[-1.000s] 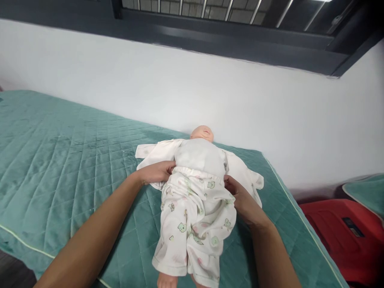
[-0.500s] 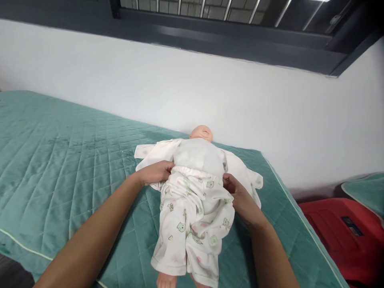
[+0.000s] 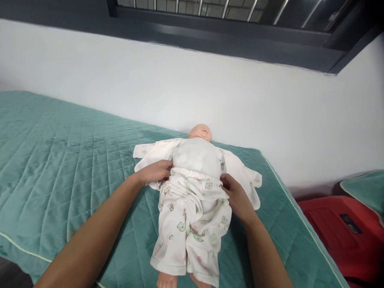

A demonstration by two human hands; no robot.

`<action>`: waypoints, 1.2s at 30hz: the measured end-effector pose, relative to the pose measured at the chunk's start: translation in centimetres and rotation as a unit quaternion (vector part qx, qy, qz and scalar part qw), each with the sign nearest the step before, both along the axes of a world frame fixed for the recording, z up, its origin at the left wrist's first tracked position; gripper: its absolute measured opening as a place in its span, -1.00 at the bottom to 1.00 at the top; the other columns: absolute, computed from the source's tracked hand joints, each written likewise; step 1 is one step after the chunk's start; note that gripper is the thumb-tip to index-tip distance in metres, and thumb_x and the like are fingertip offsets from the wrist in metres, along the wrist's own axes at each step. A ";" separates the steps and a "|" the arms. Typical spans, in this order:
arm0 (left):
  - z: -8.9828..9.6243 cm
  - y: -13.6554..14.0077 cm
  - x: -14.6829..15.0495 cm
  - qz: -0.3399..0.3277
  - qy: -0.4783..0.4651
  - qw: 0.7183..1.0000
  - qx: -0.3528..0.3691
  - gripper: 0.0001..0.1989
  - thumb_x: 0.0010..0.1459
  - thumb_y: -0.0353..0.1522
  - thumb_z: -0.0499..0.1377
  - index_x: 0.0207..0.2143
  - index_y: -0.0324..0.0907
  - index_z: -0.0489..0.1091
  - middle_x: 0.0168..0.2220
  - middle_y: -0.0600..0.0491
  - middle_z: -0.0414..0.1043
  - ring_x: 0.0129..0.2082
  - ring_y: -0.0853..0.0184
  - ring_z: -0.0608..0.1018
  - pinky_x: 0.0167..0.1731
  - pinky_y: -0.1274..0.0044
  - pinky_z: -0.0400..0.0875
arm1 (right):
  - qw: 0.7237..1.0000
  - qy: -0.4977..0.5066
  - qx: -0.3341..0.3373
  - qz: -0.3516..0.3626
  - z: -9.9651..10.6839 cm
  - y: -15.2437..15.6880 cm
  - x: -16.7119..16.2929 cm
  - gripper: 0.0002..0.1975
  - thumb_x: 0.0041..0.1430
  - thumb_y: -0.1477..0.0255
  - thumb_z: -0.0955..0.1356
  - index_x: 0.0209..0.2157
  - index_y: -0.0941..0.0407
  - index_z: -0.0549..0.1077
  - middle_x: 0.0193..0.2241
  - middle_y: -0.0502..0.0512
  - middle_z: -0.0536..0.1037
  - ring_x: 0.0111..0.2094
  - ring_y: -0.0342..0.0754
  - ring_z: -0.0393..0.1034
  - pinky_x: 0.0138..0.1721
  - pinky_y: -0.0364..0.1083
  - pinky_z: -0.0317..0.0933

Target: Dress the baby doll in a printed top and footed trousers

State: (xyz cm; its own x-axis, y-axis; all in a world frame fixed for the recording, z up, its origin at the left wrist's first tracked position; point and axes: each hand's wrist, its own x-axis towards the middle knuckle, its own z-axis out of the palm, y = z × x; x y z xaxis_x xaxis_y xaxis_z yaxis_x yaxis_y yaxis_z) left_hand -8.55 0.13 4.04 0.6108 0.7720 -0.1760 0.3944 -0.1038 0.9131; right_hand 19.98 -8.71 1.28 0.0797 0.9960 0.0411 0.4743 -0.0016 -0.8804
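Note:
A baby doll (image 3: 200, 131) lies on its back, head toward the wall and feet toward me. It wears white printed pants (image 3: 192, 224) with green animal figures; the waistband sits around its belly. An open white jacket (image 3: 241, 174) is spread out on both sides of its pale torso (image 3: 196, 156). My left hand (image 3: 156, 172) is closed at the waistband's left side, fingertips partly hidden by the cloth. On the opposite side, my right hand (image 3: 237, 194) pinches the waistband's right edge with thumb and fingers. The doll's bare feet (image 3: 167, 281) stick out of the pant legs.
Under the doll is a green quilted bed cover (image 3: 75, 160). A white wall (image 3: 150, 80) rises behind it, below a dark-framed window (image 3: 222, 28) with metal bars. To the right of the bed's edge stands a red plastic chair (image 3: 330, 232), with green cloth (image 3: 364, 190) behind it.
My right hand has moved slightly left with the right side of the pants. My left hand stays at the waistband. The whole view has shifted a little.

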 end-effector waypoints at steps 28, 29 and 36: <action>-1.5 -0.3 1.3 0.027 -0.124 0.992 0.008 -0.52 -0.14 -0.52 0.04 -0.12 -0.24 0.50 -0.16 -0.05 0.58 -0.08 0.14 0.54 -0.12 0.41 0.43 | 0.992 -0.084 0.041 -0.087 -1.0 0.8 -0.7 -0.89 -0.05 0.45 0.28 -0.38 0.05 0.33 -0.49 -0.03 0.44 -0.42 -0.04 0.30 -0.38 -0.11 0.12; -1.4 -0.4 1.3 0.028 -0.119 0.992 0.014 -0.53 -0.13 -0.52 0.04 -0.12 -0.24 0.50 -0.16 -0.06 0.59 -0.07 0.13 0.53 -0.09 0.41 0.43 | 0.989 -0.099 0.043 -0.096 -0.8 0.8 -0.9 -0.90 -0.05 0.44 0.29 -0.39 0.06 0.33 -0.50 -0.03 0.44 -0.44 -0.04 0.30 -0.38 -0.10 0.12; -0.7 -0.6 1.3 0.017 -0.101 0.995 0.014 -0.53 -0.11 -0.51 0.08 -0.09 -0.26 0.48 -0.12 -0.08 0.58 -0.08 0.15 0.54 -0.07 0.42 0.42 | 0.998 -0.043 0.043 -0.034 -0.2 0.5 -0.9 -0.87 -0.01 0.36 0.32 -0.37 0.05 0.31 -0.52 -0.03 0.45 -0.44 -0.03 0.30 -0.40 -0.11 0.15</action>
State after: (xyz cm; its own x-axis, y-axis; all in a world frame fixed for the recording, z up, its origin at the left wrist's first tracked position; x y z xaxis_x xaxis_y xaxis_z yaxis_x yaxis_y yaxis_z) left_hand -7.22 -0.49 3.37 0.6046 0.7960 -0.0307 0.2074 -0.1201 0.9709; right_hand 19.04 -8.18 1.05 0.1387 0.9810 0.1358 0.5502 0.0377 -0.8342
